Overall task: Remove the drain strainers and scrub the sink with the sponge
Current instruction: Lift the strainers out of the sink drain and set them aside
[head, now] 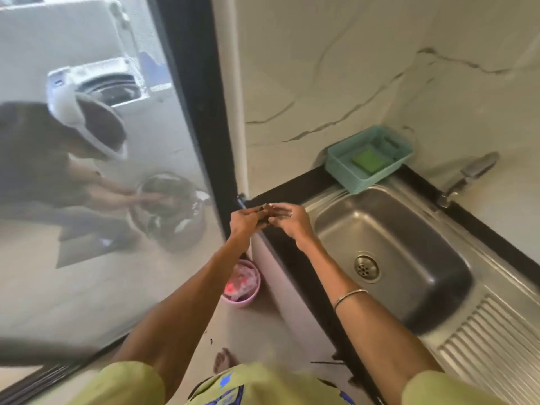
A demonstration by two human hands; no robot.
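Down in the basin: round metal drain strainer [367, 267], shiny, punched with small holes, seated in its hole at the bottom of the stainless sink [432, 290]. Brushed steel all over, rounded-rectangle bowl, ribbed draining board [479, 340] pressed into the same sheet on the near right. Chrome tap [467, 178] at the back edge, blurry.

Up behind the sink's far-left corner: teal plastic basket [368, 159], slotted sides, sitting on the black stone surface [280, 197]. Inside it, a flat green square sponge [367, 161] and another green bit at the back, too blurry to name.

Over the left edge of the surface, away from the sink: left hand [244, 222] and right hand [287, 222] brought together, fingertips meeting around something small and dark [264, 214]. Both grips pressed together on it, pinching from either side; can't tell what it actually is. Ring on a right finger, thin metal bangle [349, 296] on the right forearm. Yellow-green sleeves at the bottom.

Further out: white marble-look wall panels [350, 68] with grey veins, glossy. Down on the floor beside the cabinet, a pink plastic bin [242, 298], round, with crumpled plastic and something red in it. Left of that, a black-framed glass door [87, 258], hazy, with another person crouched outside over big round metal pots [168, 209], plus a top-load washing machine [102, 83].
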